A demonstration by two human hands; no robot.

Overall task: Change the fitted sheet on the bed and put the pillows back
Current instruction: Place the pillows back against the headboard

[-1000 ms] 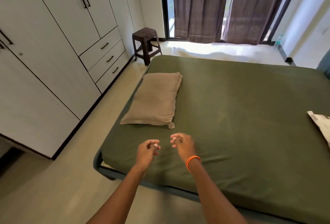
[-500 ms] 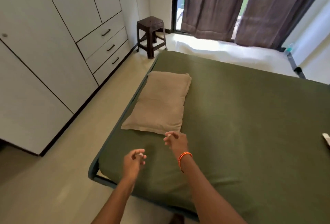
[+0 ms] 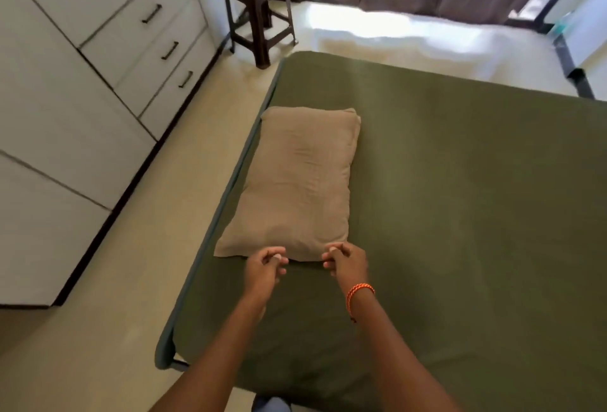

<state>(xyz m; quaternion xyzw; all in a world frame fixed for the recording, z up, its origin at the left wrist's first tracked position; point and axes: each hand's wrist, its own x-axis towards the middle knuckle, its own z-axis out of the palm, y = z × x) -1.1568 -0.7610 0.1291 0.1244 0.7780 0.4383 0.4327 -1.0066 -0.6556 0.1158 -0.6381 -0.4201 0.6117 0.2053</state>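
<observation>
Both hands, left hand (image 3: 264, 267) and right hand (image 3: 345, 262), curl at pillow (image 3: 297, 181) edge; grip unclear.

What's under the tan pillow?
The tan pillow lies on the green fitted sheet near the bed's left edge. Anything beneath the pillow itself is covered and can't be seen.

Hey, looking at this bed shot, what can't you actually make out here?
- Head view: whether the left hand and right hand already grip the pillow; curled fingers hide the contact.
- Bed: right side cut off by the frame edge.
- Wardrobe: motion-blurred.
</observation>
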